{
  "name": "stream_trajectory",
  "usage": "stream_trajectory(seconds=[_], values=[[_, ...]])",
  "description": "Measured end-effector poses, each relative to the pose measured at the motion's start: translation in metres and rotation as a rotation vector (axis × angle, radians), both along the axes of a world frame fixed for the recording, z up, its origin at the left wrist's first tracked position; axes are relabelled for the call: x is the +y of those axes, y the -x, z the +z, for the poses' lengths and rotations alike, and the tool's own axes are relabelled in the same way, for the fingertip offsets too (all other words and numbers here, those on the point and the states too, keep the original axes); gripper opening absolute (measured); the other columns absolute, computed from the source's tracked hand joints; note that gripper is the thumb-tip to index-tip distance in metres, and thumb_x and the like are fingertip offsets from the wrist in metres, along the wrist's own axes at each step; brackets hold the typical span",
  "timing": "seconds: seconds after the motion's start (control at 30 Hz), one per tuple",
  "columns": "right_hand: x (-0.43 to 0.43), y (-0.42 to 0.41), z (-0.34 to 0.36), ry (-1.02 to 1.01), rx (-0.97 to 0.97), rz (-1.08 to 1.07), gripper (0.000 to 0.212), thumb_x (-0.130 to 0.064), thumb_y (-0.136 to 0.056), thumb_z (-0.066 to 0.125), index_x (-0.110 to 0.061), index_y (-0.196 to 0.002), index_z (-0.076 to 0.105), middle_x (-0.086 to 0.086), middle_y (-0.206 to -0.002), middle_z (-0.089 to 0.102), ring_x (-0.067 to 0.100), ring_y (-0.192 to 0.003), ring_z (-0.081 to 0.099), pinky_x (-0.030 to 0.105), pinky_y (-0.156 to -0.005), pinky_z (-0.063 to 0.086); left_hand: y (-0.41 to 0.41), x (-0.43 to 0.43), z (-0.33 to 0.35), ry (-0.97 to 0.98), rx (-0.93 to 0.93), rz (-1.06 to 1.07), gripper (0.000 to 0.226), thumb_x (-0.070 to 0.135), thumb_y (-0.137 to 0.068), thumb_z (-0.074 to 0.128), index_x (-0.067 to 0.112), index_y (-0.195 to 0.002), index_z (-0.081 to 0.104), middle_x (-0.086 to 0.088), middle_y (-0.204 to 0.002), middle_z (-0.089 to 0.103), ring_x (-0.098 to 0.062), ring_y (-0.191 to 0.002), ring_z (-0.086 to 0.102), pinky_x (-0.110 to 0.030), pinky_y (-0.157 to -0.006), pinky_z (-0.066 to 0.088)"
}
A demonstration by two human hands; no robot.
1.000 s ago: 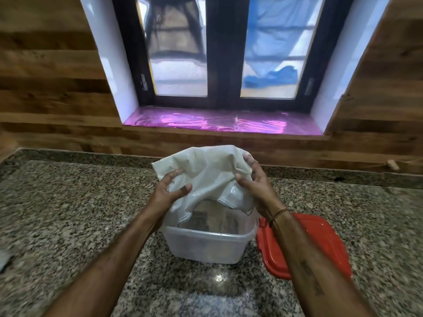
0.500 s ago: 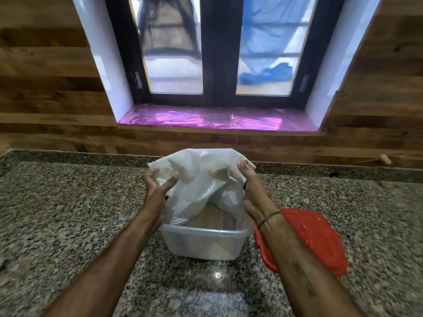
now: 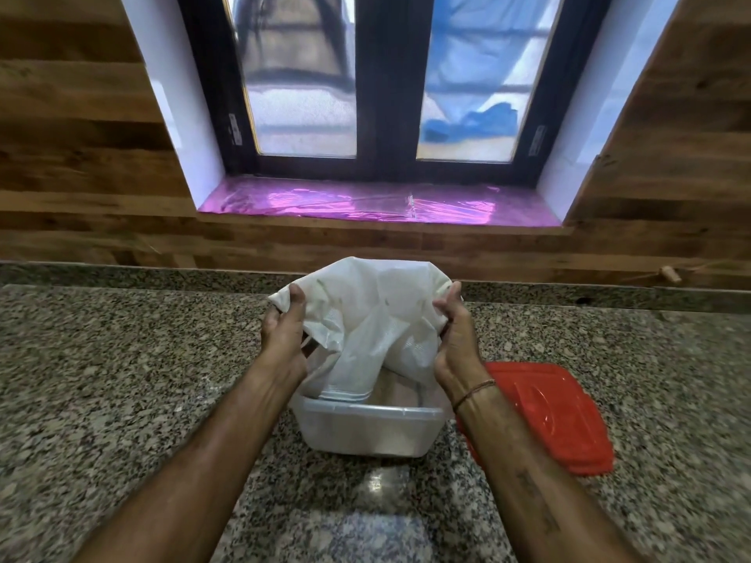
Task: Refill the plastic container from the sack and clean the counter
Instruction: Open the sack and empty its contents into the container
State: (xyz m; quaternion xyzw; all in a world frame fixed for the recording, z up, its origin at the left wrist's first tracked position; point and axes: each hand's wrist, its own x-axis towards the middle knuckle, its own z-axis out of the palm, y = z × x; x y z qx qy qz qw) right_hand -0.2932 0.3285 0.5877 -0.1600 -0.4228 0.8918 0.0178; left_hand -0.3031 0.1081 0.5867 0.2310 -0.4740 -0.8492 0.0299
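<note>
A white woven sack (image 3: 374, 314) hangs upside down over a clear plastic container (image 3: 367, 430) on the granite counter (image 3: 122, 379). Its mouth dips into the container, where a brownish filling shows. My left hand (image 3: 284, 335) grips the sack's upper left corner. My right hand (image 3: 455, 335) grips its upper right side. The sack looks slack and mostly collapsed between my hands.
The container's red lid (image 3: 556, 416) lies flat on the counter just right of it, partly behind my right forearm. A wood-panelled wall and a window with a pink-lined sill (image 3: 365, 203) stand behind the counter.
Both hands have shifted up the sack to its top corners and lifted it higher. The sack has gone slacker and its mouth now hangs narrow into the container.
</note>
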Motion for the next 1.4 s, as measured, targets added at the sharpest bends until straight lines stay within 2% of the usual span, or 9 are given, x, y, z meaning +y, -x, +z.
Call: stream_trajectory(seconds=[0.17, 0.53, 0.73, 0.87, 0.93, 1.03, 1.17, 1.27, 1.4], values=[[0.005, 0.003, 0.007, 0.026, 0.017, -0.095, 0.047, -0.051, -0.099, 0.054, -0.014, -0.070, 0.055, -0.001, -0.064, 0.069, 0.015, -0.060, 0.068, 0.022, -0.053, 0.056, 0.003, -0.004, 0.000, 0.017, 0.111, -0.005, 0.011, 0.020, -0.100, 0.065, 0.023, -0.110, 0.064, -0.005, -0.104, 0.072, -0.017, -0.082, 0.072, -0.028, -0.054, 0.060], [0.017, 0.004, 0.016, 0.077, 0.048, -0.135, 0.058, -0.058, -0.100, 0.051, -0.017, -0.070, 0.079, 0.011, -0.085, 0.078, 0.025, -0.075, 0.076, 0.039, -0.070, 0.063, 0.002, -0.029, -0.002, 0.238, 0.350, -0.106, 0.021, -0.004, -0.099, 0.058, 0.014, -0.107, 0.062, 0.003, -0.098, 0.076, -0.007, -0.080, 0.075, -0.027, -0.062, 0.061], [0.011, 0.007, 0.024, -0.046, -0.027, -0.090, 0.053, -0.051, -0.098, 0.058, -0.003, -0.116, 0.068, 0.015, -0.098, 0.076, 0.027, -0.083, 0.076, 0.042, -0.076, 0.063, 0.003, -0.039, 0.002, 0.084, 0.308, -0.121, 0.007, 0.021, -0.090, 0.071, 0.018, -0.095, 0.066, -0.006, -0.094, 0.071, -0.021, -0.078, 0.069, -0.056, -0.061, 0.063], [0.019, 0.014, 0.019, -0.087, -0.075, -0.124, 0.094, -0.058, -0.064, 0.090, 0.003, -0.131, 0.063, 0.022, -0.131, 0.068, 0.040, -0.118, 0.068, 0.062, -0.098, 0.052, 0.000, -0.045, 0.004, 0.127, 0.241, -0.095, 0.019, 0.032, -0.075, 0.079, 0.018, -0.086, 0.072, -0.012, -0.090, 0.070, -0.027, -0.082, 0.063, -0.055, -0.076, 0.058], [0.023, 0.016, 0.022, -0.150, -0.068, -0.143, 0.071, -0.046, -0.067, 0.092, -0.004, -0.119, 0.068, 0.018, -0.124, 0.072, 0.037, -0.111, 0.071, 0.056, -0.088, 0.058, -0.001, -0.048, 0.004, 0.102, 0.240, -0.087, 0.014, 0.030, -0.075, 0.079, 0.019, -0.082, 0.073, -0.011, -0.089, 0.069, -0.026, -0.081, 0.063, -0.054, -0.083, 0.055], [0.028, 0.011, 0.038, -0.351, -0.057, -0.161, 0.017, -0.027, -0.091, 0.076, -0.019, -0.087, 0.062, 0.003, -0.082, 0.071, 0.018, -0.071, 0.068, 0.034, -0.060, 0.059, 0.002, -0.050, 0.004, 0.108, 0.252, -0.073, 0.008, 0.019, -0.089, 0.074, 0.018, -0.086, 0.067, -0.008, -0.085, 0.066, -0.020, -0.074, 0.060, -0.039, -0.074, 0.055], [0.043, 0.010, 0.051, -0.587, -0.004, -0.166, 0.017, -0.012, -0.093, 0.073, -0.018, -0.086, 0.058, 0.003, -0.074, 0.061, 0.011, -0.058, 0.058, 0.020, -0.042, 0.048, 0.008, -0.048, 0.005, 0.188, 0.237, -0.042, 0.018, 0.010, -0.097, 0.067, 0.020, -0.084, 0.061, -0.002, -0.079, 0.061, -0.011, -0.065, 0.056, -0.021, -0.052, 0.053], [0.052, 0.010, 0.055, -0.733, 0.012, -0.168, 0.024, -0.010, -0.092, 0.074, -0.019, -0.078, 0.057, 0.002, -0.069, 0.059, 0.011, -0.054, 0.053, 0.024, -0.054, 0.045, 0.010, -0.047, 0.008, 0.212, 0.229, -0.036, 0.023, 0.006, -0.098, 0.066, 0.020, -0.081, 0.058, -0.001, -0.077, 0.058, -0.009, -0.063, 0.052, -0.017, -0.047, 0.049], [0.054, 0.006, 0.061, -0.933, 0.069, -0.149, 0.025, -0.011, -0.093, 0.072, -0.020, -0.076, 0.056, 0.006, -0.075, 0.055, 0.014, -0.066, 0.046, 0.020, -0.050, 0.039, 0.011, -0.054, 0.011, 0.258, 0.230, -0.061, 0.027, 0.002, -0.096, 0.065, 0.020, -0.078, 0.057, -0.001, -0.075, 0.057, -0.010, -0.062, 0.050, -0.017, -0.047, 0.047]])
